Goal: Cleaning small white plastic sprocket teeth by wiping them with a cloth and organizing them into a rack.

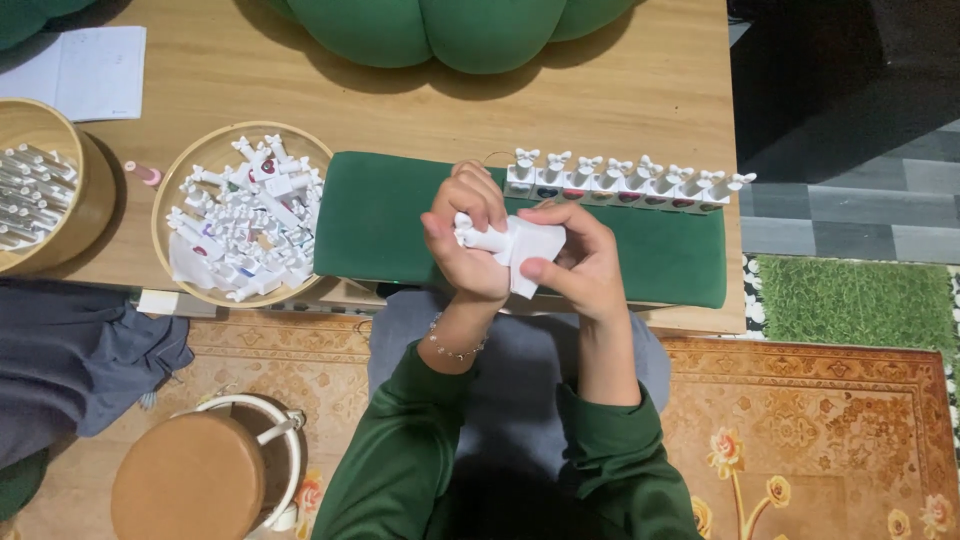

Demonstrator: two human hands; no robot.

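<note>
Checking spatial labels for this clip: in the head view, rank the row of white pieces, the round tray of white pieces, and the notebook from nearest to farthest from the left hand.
1. Row of white pieces, just up and right of the left hand.
2. Round tray, to the left.
3. Notebook, far top-left corner.

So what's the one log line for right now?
left hand: grips white tube | right hand: holds white tube | finished row: on green pad
</note>
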